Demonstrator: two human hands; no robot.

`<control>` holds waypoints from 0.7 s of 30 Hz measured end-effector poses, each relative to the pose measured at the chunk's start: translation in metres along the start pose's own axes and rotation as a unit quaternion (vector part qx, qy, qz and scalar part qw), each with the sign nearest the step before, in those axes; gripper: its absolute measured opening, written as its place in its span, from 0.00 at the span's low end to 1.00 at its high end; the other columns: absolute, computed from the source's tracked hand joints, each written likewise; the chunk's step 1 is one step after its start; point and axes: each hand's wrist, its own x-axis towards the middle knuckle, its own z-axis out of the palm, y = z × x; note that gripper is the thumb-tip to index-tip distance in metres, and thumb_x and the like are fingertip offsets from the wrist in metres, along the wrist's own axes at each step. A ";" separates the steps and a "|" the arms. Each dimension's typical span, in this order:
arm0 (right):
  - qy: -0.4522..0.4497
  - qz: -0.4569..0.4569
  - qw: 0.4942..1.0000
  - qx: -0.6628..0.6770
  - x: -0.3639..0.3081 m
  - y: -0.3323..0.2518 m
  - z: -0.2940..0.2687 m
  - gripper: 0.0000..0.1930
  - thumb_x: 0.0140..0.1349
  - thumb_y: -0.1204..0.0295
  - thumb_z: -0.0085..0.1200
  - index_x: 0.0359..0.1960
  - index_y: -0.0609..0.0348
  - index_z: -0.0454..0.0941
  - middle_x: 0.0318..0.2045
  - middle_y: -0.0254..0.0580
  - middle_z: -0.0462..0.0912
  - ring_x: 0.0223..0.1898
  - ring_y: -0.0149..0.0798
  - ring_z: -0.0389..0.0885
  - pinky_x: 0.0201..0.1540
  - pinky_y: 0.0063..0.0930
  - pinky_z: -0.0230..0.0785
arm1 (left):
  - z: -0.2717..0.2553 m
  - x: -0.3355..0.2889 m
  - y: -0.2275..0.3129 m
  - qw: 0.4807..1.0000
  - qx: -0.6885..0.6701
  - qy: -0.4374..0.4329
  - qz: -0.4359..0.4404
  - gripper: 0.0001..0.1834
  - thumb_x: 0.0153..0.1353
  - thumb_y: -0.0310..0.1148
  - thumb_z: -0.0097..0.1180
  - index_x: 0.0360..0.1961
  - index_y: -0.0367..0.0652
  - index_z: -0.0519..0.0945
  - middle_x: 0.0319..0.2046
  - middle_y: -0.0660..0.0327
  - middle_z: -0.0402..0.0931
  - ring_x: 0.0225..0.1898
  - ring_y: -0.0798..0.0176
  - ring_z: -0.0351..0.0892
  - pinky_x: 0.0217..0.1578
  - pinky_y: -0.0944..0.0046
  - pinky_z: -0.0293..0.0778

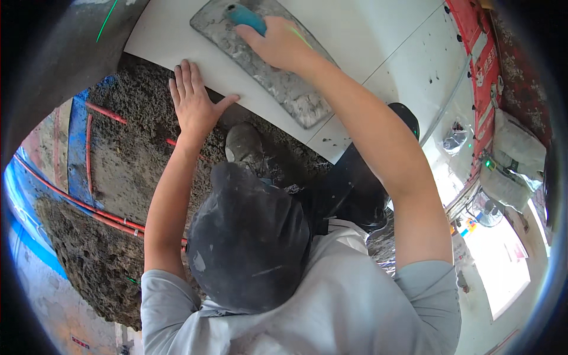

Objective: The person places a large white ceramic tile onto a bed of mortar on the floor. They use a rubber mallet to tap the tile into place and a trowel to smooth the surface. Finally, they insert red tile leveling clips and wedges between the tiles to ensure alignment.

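Note:
My right hand (281, 44) is wrapped round the teal handle (247, 19) of a long float. The float's grey, mortar-smeared plate (278, 86) lies slanted over a large white floor tile (163, 32). My left hand (195, 103) is spread with nothing in it, the fingertips resting at the tile's near edge and the palm over the dark mortar bed (139, 94). Thumb and fingers stand apart. Whether the float's underside touches the tile along its whole length, I cannot tell.
Red pipes (106, 219) and blue sheeting (77, 154) run along the left. A mortar heap (89, 260) lies lower left. My grey shoe (242, 145) stands by the tile's edge. A grey wall (71, 59) bears a green laser line. Red sheeting (482, 71) and bags (515, 148) line the right.

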 end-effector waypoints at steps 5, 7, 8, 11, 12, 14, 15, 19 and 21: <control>0.076 -0.016 0.997 0.025 0.002 0.012 0.008 0.30 0.62 0.44 0.55 0.35 0.67 0.80 0.31 0.62 0.83 0.37 0.62 0.82 0.41 0.49 0.73 | -0.001 0.006 0.008 1.000 0.016 -0.020 0.006 0.64 0.46 0.69 0.63 0.70 0.26 0.56 0.71 0.39 0.52 0.74 0.40 0.47 0.73 0.42 0.41; 0.093 -0.010 0.996 0.000 0.012 0.009 0.009 0.30 0.62 0.44 0.55 0.36 0.68 0.79 0.33 0.64 0.83 0.40 0.63 0.82 0.43 0.51 0.72 | 0.004 0.002 0.010 1.000 0.006 -0.013 0.004 0.63 0.47 0.68 0.63 0.70 0.26 0.55 0.71 0.39 0.52 0.74 0.39 0.47 0.73 0.42 0.41; 0.089 -0.007 0.996 0.024 0.020 0.006 0.010 0.30 0.62 0.45 0.55 0.36 0.68 0.79 0.33 0.64 0.83 0.40 0.63 0.82 0.44 0.50 0.72 | 0.002 -0.001 0.017 1.000 0.014 -0.015 0.005 0.61 0.50 0.66 0.63 0.70 0.25 0.55 0.71 0.38 0.52 0.74 0.38 0.47 0.72 0.42 0.40; 0.073 0.019 0.995 0.063 0.035 -0.001 0.002 0.31 0.62 0.43 0.53 0.37 0.67 0.79 0.34 0.63 0.83 0.42 0.62 0.82 0.47 0.50 0.73 | 0.000 -0.021 0.061 0.994 0.020 -0.097 0.043 0.55 0.55 0.60 0.61 0.70 0.26 0.56 0.71 0.36 0.52 0.74 0.35 0.47 0.72 0.40 0.40; 0.068 0.033 0.995 0.067 0.036 -0.001 -0.005 0.31 0.62 0.43 0.53 0.38 0.67 0.79 0.35 0.63 0.83 0.43 0.62 0.82 0.48 0.51 0.73 | 0.007 -0.030 0.081 0.985 -0.020 -0.139 0.104 0.55 0.54 0.60 0.61 0.70 0.27 0.56 0.71 0.36 0.51 0.74 0.36 0.46 0.72 0.39 0.39; 0.079 0.057 0.993 0.067 0.036 0.009 -0.015 0.31 0.62 0.43 0.52 0.38 0.67 0.79 0.35 0.63 0.83 0.43 0.61 0.82 0.48 0.51 0.73 | 0.025 -0.053 0.118 0.963 -0.064 -0.183 0.188 0.54 0.54 0.60 0.60 0.70 0.29 0.57 0.71 0.37 0.51 0.75 0.38 0.44 0.72 0.38 0.38; 0.082 0.067 0.992 0.068 0.037 0.012 -0.020 0.31 0.62 0.43 0.52 0.38 0.67 0.79 0.35 0.63 0.83 0.43 0.61 0.82 0.48 0.50 0.73 | 0.031 -0.060 0.130 0.959 -0.069 -0.183 0.207 0.54 0.54 0.60 0.60 0.70 0.30 0.57 0.72 0.37 0.51 0.75 0.39 0.43 0.72 0.38 0.38; 0.111 0.105 0.986 0.061 0.030 0.033 -0.057 0.31 0.62 0.43 0.53 0.38 0.67 0.79 0.36 0.62 0.83 0.43 0.61 0.82 0.48 0.50 0.73 | 0.034 -0.051 0.146 0.907 -0.019 -0.230 0.353 0.52 0.56 0.62 0.56 0.71 0.34 0.57 0.73 0.45 0.50 0.76 0.44 0.43 0.73 0.39 0.37; 0.155 0.118 0.979 0.060 0.029 0.051 -0.069 0.31 0.62 0.43 0.53 0.39 0.67 0.79 0.36 0.62 0.83 0.43 0.61 0.81 0.48 0.49 0.73 | 0.031 -0.048 0.152 0.869 0.022 -0.252 0.426 0.52 0.58 0.64 0.53 0.73 0.37 0.56 0.75 0.51 0.49 0.76 0.47 0.43 0.73 0.40 0.39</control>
